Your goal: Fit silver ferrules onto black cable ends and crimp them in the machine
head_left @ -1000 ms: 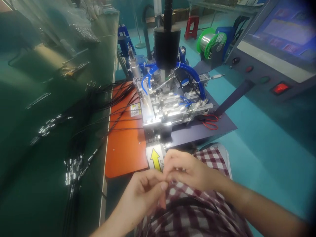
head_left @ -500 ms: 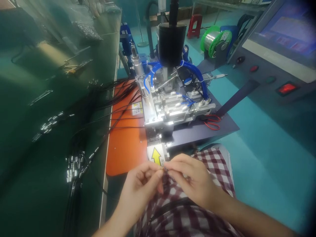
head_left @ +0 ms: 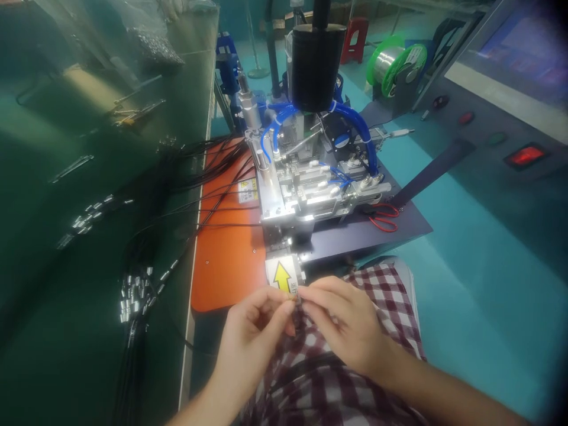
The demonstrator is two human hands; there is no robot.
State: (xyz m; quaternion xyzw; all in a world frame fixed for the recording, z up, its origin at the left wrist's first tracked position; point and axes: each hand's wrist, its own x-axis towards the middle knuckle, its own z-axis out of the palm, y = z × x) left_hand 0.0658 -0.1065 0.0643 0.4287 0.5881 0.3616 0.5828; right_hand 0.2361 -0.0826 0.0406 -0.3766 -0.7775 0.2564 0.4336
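Note:
Both hands meet above my lap, just in front of the machine. My left hand [head_left: 255, 331] is closed in a pinch between thumb and index finger, on a tiny part too small to name. Fingertip to fingertip with it, my right hand [head_left: 346, 322] also pinches, its thumb and fingers hiding most of what lies between them. Right behind the fingertips is a white label with a yellow arrow [head_left: 282, 276]. Beyond it stands the silver machine [head_left: 310, 189] with blue air hoses [head_left: 359, 127], on a dark base beside an orange plate [head_left: 226, 266].
Black cables with silver connectors [head_left: 133, 296] lie on the dark green table [head_left: 44, 331] at the left, some reaching over the orange plate. A black cylinder [head_left: 316, 68] hangs above the machine. At the right are a green wire spool [head_left: 386, 62] and a control panel [head_left: 492, 100].
The view has shifted slightly, so the machine and spool appear a little higher and further right. Both hands keep their pinch at nearly the same place.

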